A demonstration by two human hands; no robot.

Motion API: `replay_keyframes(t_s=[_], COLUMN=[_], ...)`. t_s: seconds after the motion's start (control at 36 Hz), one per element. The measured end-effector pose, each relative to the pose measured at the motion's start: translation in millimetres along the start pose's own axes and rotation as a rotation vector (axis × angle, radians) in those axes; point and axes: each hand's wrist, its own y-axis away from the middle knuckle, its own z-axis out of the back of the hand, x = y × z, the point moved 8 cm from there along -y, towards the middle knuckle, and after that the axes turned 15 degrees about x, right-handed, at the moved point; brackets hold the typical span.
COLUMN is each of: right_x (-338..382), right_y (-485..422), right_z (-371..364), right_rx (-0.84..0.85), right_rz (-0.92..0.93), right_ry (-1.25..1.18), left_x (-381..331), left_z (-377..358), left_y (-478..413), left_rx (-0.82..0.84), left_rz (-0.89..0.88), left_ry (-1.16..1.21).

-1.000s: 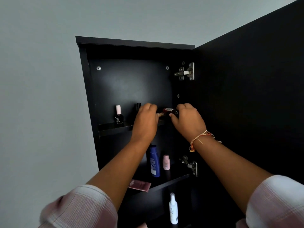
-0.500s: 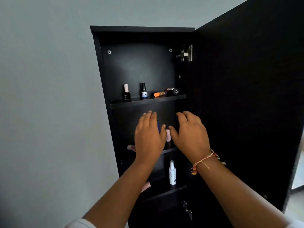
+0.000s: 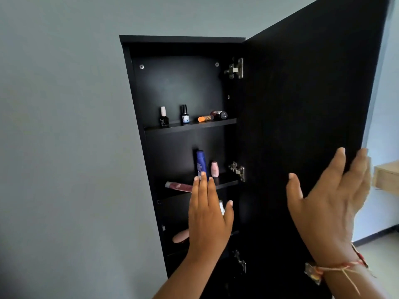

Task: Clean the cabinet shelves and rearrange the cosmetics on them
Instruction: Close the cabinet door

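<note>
Both hands empty and spread flat before the open black cabinet (image 3: 138,147).
Left hand (image 3: 208,214): fingers straight, together, in front of the middle shelf (image 3: 226,182). Right hand (image 3: 328,203): splayed wide at the cabinet door (image 3: 302,104) edge, contact unclear. Nail polish bottles (image 3: 164,117) upright on the top shelf (image 3: 190,127); blue bottle (image 3: 200,162) on the middle shelf.

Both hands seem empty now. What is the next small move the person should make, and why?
Probably the right hand should take the free edge of the open door and start swinging it shut: its straight fingers are at that edge, both hands hold nothing, and the cosmetics sit on the shelves. The left hand should pull clear of the opening first.
</note>
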Motion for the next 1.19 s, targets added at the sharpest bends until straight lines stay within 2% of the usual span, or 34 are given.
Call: replay_keyframes(t_s=[0.11,0.22,0.44,0.72,0.86,1.19], right_x=[-9.2,-25.6,-40.8,-20.4,13.1,107.4], right_y=[-5.1,-16.4,-30.6,5.1,25.5,57.3], right_z=[-9.1,6.6,16.6,19.5,14.2,-40.0], right_rx=[0.073,-0.046,-0.005,0.019,0.067,0.294], right_rz=[-0.035,-0.140,-0.193,-0.076,0.035,0.285], right_ry=[-0.045,-0.142,-0.209,-0.305,-0.365,-0.500], left_x=[-1.4,5.3,36.1,65.4,84.0,64.7], left_z=[-0.3,5.6,6.3,-20.7,-8.8,8.7], left_y=[7.0,15.7,35.3,83.1,87.3,93.1], left_rx=[0.035,0.036,0.079,0.219,0.143,0.151], left_rz=[-0.037,-0.039,-0.019,0.080,0.171,-0.109], left_ry=[0.021,0.030,0.037,0.128,0.169,0.341])
